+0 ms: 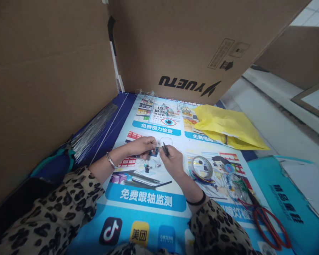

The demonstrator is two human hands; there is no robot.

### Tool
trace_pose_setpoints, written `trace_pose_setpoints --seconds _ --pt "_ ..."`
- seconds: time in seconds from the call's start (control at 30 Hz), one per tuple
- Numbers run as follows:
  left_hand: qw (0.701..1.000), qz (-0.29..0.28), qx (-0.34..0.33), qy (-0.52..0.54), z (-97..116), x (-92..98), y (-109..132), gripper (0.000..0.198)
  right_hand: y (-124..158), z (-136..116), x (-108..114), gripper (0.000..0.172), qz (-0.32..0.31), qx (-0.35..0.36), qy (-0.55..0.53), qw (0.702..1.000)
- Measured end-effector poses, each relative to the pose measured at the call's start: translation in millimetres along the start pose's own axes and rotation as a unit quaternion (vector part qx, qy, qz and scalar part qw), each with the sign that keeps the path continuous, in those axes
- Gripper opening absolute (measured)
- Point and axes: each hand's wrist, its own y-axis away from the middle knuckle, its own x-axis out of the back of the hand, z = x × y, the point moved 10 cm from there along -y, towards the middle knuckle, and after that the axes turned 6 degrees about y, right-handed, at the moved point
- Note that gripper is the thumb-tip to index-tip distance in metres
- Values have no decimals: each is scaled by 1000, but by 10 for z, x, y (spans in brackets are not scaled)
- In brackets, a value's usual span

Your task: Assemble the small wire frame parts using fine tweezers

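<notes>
My left hand (pixel 145 146) is closed in a pinch on a thin wire (pixel 166 138), which loops up between the two hands. Small beads (pixel 157 165) dangle on the wire below the fingers. My right hand (pixel 173 160) closes around a small black-tipped tool (pixel 165 148), its tip pointing up beside the left fingertips. Fingers cover most of this tool, so its exact kind is hidden. Both hands hover close together above a printed poster (pixel 146 196) that covers the table.
A roll of tape (pixel 202 167) lies right of the hands, near tangled coloured wires (pixel 235 184) and red-handled scissors (pixel 271 226). Behind is a yellow bag (pixel 228 127). Cut wires (pixel 93 131) and a teal-handled tool (pixel 53 161) lie left, along a cardboard wall (pixel 55 71).
</notes>
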Motion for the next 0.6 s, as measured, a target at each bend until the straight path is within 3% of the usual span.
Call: trace_pose_setpoints --seconds 0.27,0.6 --pt "1000 -2 -5 7 -11 5 -6 24 0 3 1 24 -9 -8 -17 1000" --pt "1000 -3 10 30 -58 -3 -9 28 28 156 19 23 2 -81 -66 994"
